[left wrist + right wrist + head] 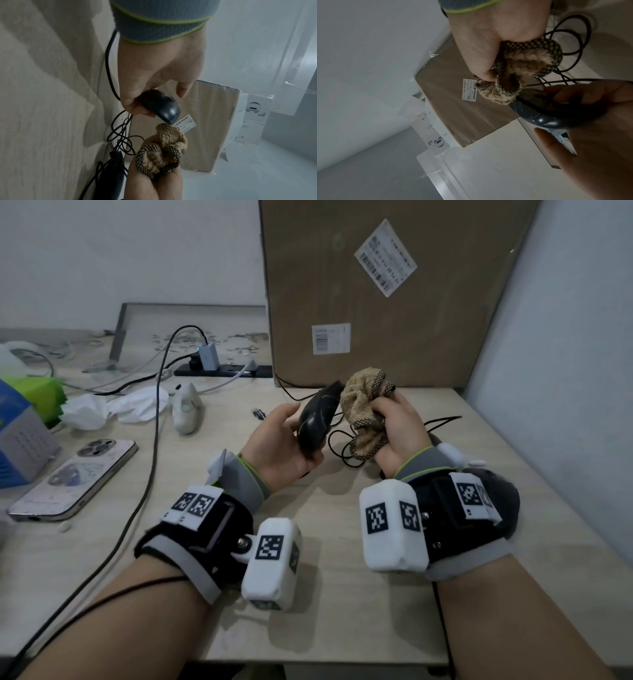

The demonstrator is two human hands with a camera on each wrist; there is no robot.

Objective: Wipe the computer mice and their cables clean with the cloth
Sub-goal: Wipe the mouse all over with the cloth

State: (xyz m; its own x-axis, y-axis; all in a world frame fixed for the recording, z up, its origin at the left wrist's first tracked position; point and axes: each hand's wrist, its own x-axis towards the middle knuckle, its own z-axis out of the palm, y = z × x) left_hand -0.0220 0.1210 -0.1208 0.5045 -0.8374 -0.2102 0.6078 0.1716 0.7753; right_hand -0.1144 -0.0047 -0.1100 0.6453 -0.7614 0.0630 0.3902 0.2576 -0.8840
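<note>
Black mouse (317, 419) held up off bench (342, 611) in left hand (284, 446), fingers curled round it, so nose is exposed. Cloth (366, 412) bunched in right hand (400, 426), gripped tight, pressed against mouse nose. Cable (342, 445) left trailing on bench, probably wiped later.

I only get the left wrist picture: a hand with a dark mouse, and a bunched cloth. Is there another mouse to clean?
Observer: Yes. The head view shows a white mouse lying on the table, left of the left hand that holds the dark mouse.
Operator: Anything in the way there?
Observer: Crumpled white tissue lies beside it; whether they touch I cannot tell.
Operator: What else is over there?
Observer: A phone lies face down near the table's left edge.
</note>
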